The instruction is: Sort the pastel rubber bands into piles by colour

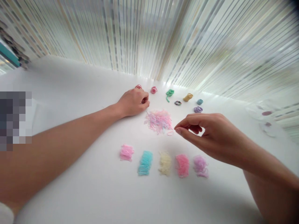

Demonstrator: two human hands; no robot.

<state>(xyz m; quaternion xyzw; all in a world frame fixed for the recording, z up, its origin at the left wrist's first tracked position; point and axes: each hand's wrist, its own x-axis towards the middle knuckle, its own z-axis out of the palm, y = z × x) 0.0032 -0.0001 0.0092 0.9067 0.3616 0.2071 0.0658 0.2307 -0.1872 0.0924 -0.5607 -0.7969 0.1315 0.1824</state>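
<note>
A mixed pile of thin pastel loops (pixel 159 120), like small elastic bands, lies mid-table. My left hand (pixel 133 102) rests just left of it with the fingers curled in; whatever may be inside is hidden. At the pile's right edge, my right hand (pixel 205 130) hovers with thumb and forefinger pinched together; anything between the tips is too small to make out. A single pink loop (pixel 170 133) lies below those fingertips. Nearer to me sit sorted heaps of loops: light pink (pixel 126 152), turquoise (pixel 145 163), cream (pixel 165 163), coral pink (pixel 182 165) and lilac (pixel 201 166).
Along the far edge stand small coiled bundles: red (pixel 153 90), green (pixel 170 92), tan (pixel 188 97), blue (pixel 199 101) and purple (pixel 198 109). A dark ring (pixel 177 103) lies among them. A striped string curtain (pixel 149 37) hangs behind the white table (pixel 93 193). Clear round objects (pixel 267 129) are at right.
</note>
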